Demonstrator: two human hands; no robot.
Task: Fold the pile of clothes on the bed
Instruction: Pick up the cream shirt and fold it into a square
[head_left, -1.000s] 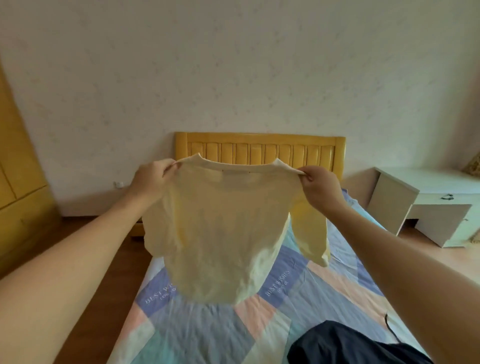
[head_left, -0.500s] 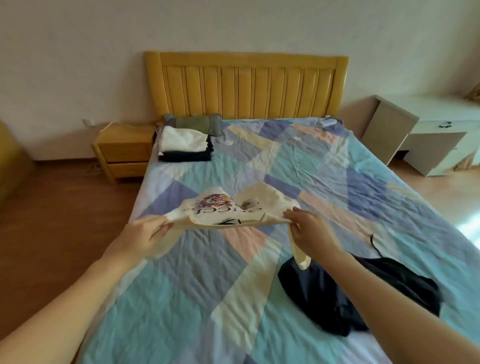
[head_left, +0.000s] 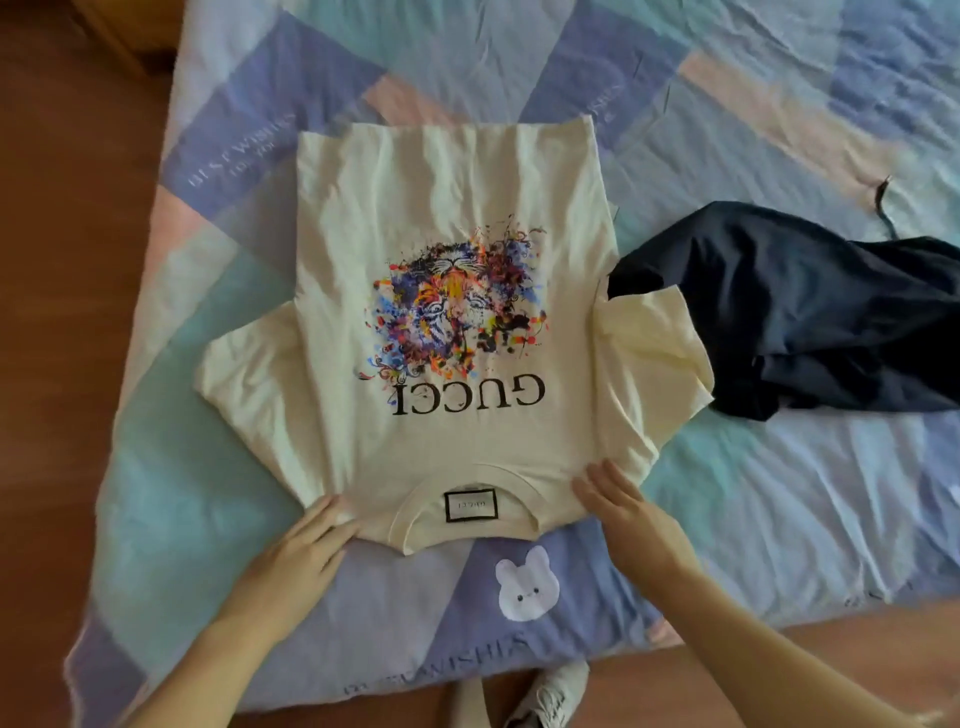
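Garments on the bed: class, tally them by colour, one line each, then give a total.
Cream printed cotton T-shirt, spread flat: 1
Dark navy crumpled garment: 1
Total: 2

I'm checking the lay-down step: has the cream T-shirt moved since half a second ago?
Yes. The cream T-shirt has gone from held above the bed to lying flat, print up, on the patchwork bedsheet, collar towards the person.

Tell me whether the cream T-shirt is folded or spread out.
Spread out: the cream T-shirt lies flat, print up, both sleeves out to the sides, no fold made.
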